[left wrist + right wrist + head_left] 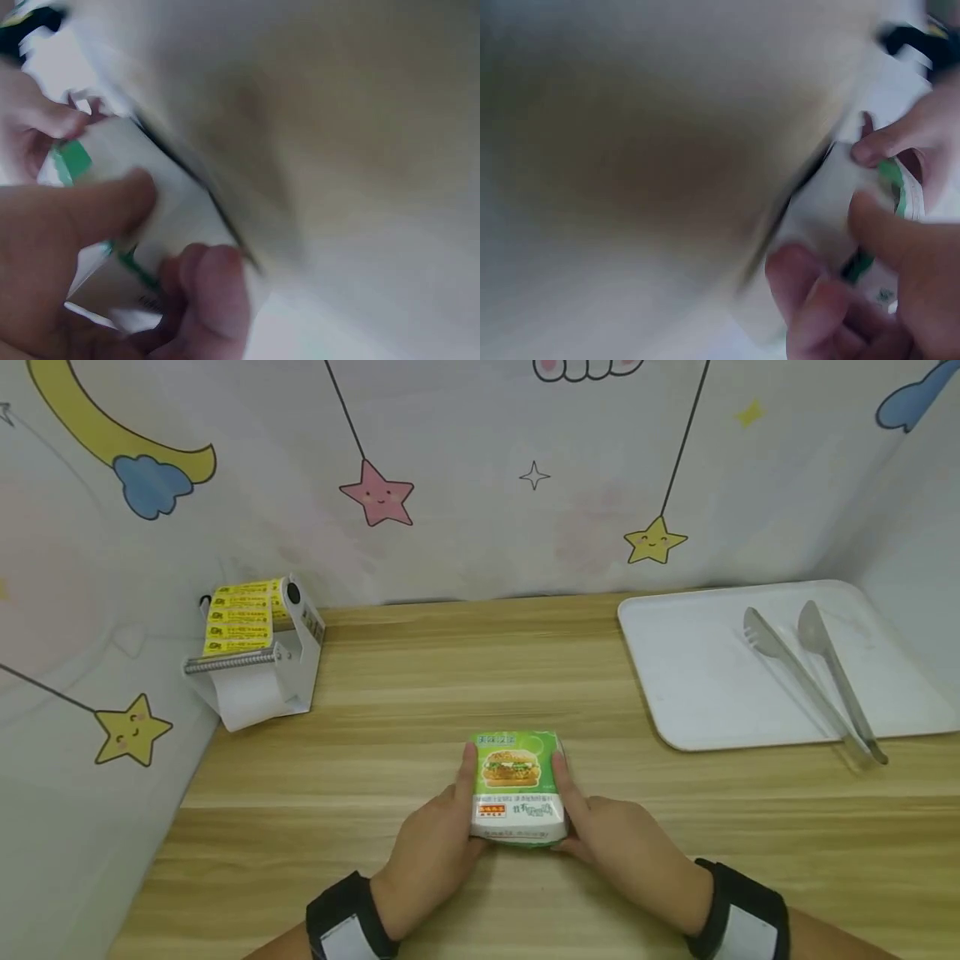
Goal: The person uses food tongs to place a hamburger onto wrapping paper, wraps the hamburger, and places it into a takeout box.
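Observation:
A small green and white burger box (517,814) with a burger picture on top is held between both hands, near the front middle of the table. The left hand (431,835) grips its left side, thumb along the upper edge. On the opposite side, the right hand (626,835) grips it in much the same way. Both wrist views show curled fingers around the box's pale side, blurred in places; in the left one the box (176,191) also has a green patch near the other hand. The box's underside is hidden.
At the back left stands a white dispenser (303,647) with a roll of yellow labels (240,618). A white tray (697,685) lies at the right, bearing a metal fork (802,675) and a spoon (840,677) whose handles overhang its front edge. Printed walls border the table.

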`<action>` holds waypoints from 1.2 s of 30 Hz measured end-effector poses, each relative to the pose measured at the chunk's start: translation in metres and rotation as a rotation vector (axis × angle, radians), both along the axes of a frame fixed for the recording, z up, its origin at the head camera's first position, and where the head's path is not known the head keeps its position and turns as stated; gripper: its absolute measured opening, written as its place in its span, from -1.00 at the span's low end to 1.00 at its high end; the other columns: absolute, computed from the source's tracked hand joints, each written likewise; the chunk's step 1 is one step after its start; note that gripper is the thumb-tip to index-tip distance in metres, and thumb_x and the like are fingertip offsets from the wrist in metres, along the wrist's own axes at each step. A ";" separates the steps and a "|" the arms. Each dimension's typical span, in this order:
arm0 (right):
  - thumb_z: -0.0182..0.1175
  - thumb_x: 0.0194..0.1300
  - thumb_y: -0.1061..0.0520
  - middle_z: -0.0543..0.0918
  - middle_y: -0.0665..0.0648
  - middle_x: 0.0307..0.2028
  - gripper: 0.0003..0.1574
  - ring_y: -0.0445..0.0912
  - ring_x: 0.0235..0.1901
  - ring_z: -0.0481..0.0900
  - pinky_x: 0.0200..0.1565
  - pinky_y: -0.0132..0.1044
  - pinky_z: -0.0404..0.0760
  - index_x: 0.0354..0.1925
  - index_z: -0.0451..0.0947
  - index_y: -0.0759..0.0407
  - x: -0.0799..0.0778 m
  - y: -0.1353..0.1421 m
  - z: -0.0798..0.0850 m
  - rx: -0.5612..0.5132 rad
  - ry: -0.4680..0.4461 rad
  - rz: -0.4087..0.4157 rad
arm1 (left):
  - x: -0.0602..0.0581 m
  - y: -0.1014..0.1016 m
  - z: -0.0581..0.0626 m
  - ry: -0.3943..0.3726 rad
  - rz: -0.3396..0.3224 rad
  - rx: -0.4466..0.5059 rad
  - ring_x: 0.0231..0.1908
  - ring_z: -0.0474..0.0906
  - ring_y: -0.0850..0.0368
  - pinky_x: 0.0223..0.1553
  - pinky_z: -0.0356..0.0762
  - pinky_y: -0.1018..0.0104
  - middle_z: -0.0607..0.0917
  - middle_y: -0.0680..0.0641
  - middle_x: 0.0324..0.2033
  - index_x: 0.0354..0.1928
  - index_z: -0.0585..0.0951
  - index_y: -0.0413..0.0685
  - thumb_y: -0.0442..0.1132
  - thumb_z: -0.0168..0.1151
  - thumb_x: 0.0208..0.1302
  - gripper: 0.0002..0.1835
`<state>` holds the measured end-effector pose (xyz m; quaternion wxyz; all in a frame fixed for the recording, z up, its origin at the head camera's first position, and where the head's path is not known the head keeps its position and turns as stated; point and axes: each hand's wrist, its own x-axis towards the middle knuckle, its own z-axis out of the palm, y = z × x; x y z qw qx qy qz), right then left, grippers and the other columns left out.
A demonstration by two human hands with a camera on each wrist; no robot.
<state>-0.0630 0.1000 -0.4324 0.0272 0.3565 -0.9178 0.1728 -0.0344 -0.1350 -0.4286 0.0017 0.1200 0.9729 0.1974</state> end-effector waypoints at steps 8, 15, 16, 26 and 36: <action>0.14 0.09 -0.44 0.56 0.27 -0.10 0.28 -0.05 -0.24 0.45 -0.51 -0.31 0.54 0.38 0.10 0.48 0.003 -0.013 0.008 0.181 0.140 -0.022 | 0.001 -0.003 0.005 -0.137 -0.064 0.040 -0.27 0.63 0.11 -0.29 0.61 0.26 0.69 -0.21 -0.13 0.48 -0.39 -0.24 -0.15 0.39 0.06 0.26; 0.34 -0.01 -0.31 0.42 0.46 0.13 0.13 0.13 -0.10 0.55 -0.39 -0.16 0.63 0.41 0.23 0.15 0.000 -0.017 0.012 0.084 0.208 0.016 | 0.000 -0.004 0.004 -0.118 -0.098 0.099 -0.14 0.63 0.06 -0.18 0.61 0.21 0.65 -0.28 -0.03 0.48 -0.35 -0.28 -0.04 0.39 0.07 0.26; 0.36 -0.02 -0.29 0.42 0.48 0.13 0.13 0.13 -0.13 0.57 -0.41 -0.15 0.63 0.42 0.22 0.06 -0.001 -0.017 0.011 0.062 0.205 0.024 | 0.000 -0.004 0.003 -0.099 -0.094 0.075 -0.18 0.64 0.06 -0.21 0.61 0.22 0.67 -0.27 -0.07 0.48 -0.32 -0.31 -0.05 0.38 0.07 0.24; 0.31 0.07 -0.25 0.47 0.61 0.03 -0.02 0.21 -0.20 0.63 -0.50 -0.14 0.64 0.34 0.34 0.18 -0.003 -0.019 0.005 0.056 0.374 0.067 | -0.004 -0.003 0.005 -0.037 -0.103 0.043 -0.28 0.64 0.08 -0.31 0.61 0.25 0.69 -0.21 -0.18 0.48 -0.26 -0.34 0.03 0.41 0.01 0.26; 0.24 0.13 -0.24 0.45 0.62 0.04 -0.02 0.21 -0.18 0.61 -0.56 -0.20 0.62 0.33 0.28 0.31 -0.009 -0.019 0.004 0.132 0.461 0.089 | -0.009 -0.003 0.007 -0.045 -0.110 0.069 -0.35 0.62 0.13 -0.36 0.60 0.27 0.70 -0.22 -0.26 0.47 -0.25 -0.36 0.01 0.42 0.01 0.26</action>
